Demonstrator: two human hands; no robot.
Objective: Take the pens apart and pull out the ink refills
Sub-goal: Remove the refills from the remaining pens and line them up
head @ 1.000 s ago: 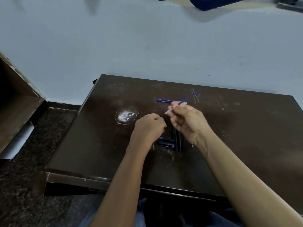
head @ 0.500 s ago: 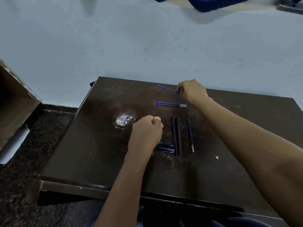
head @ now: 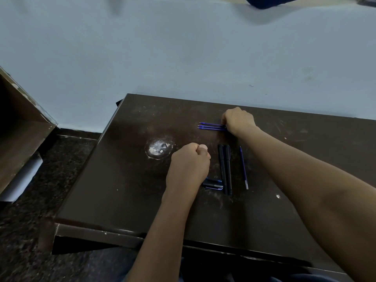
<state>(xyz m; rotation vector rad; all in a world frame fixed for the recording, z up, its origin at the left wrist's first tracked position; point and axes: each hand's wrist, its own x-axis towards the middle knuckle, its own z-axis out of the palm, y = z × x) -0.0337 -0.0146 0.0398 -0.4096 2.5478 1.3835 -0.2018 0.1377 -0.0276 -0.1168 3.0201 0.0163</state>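
Three thin blue ink refills (head: 211,126) lie side by side at the back of the dark table (head: 122,180). My right hand (head: 238,121) rests at their right ends, its fingers closed on the end of the rearmost refill. Nearer me, two black pens (head: 225,168) lie parallel, pointing away from me. Another blue refill (head: 243,167) lies just right of them. Short black and blue pen parts (head: 213,184) sit at the pens' near left. Left of the pens, my left hand (head: 189,159) is a closed fist. Nothing shows in it.
A white scuffed patch (head: 158,148) marks the tabletop left of my left hand. A brown wooden cabinet (head: 20,129) stands on the floor to the left. A pale blue wall runs right behind the table's back edge.
My right hand carried a blue refill from in front of me to the back of the table and lowered it beside the two lying there. My left fist stayed put.
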